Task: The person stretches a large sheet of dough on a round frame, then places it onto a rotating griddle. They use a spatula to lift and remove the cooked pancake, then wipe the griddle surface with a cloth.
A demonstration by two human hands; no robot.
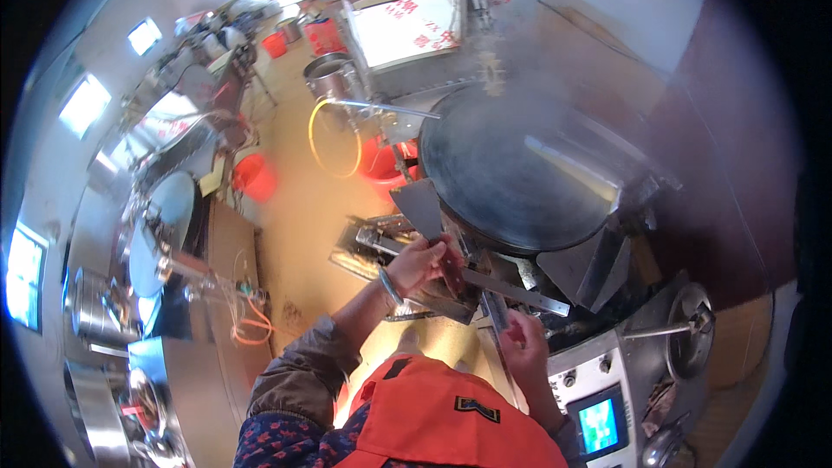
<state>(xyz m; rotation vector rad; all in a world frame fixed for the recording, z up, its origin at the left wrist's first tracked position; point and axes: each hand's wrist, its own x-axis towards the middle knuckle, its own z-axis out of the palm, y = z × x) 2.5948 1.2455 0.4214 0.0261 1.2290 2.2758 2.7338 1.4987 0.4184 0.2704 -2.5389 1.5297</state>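
My left hand [416, 268] is closed round the reddish-brown handle of a scraper [419, 207]. Its broad metal blade points up and away, beside the near left edge of a large round dark griddle [511, 182]. My right hand [525, 345] is lower and further right, its fingers curled in at the end of a narrow grey strip [496, 312]. Whether it grips that strip or something else is hard to make out. Between the hands and the griddle lies a flat metal bar [524, 293]. Haze hangs over the griddle, and a metal trough with a cream-coloured strip [572, 172] crosses its right side.
A control panel with a lit screen [598, 425] stands at lower right. Red buckets [255, 177] sit on the floor left of the griddle. A yellow hose [314, 143] loops beside a steel pot [329, 78]. Another round plate [173, 208] is at left.
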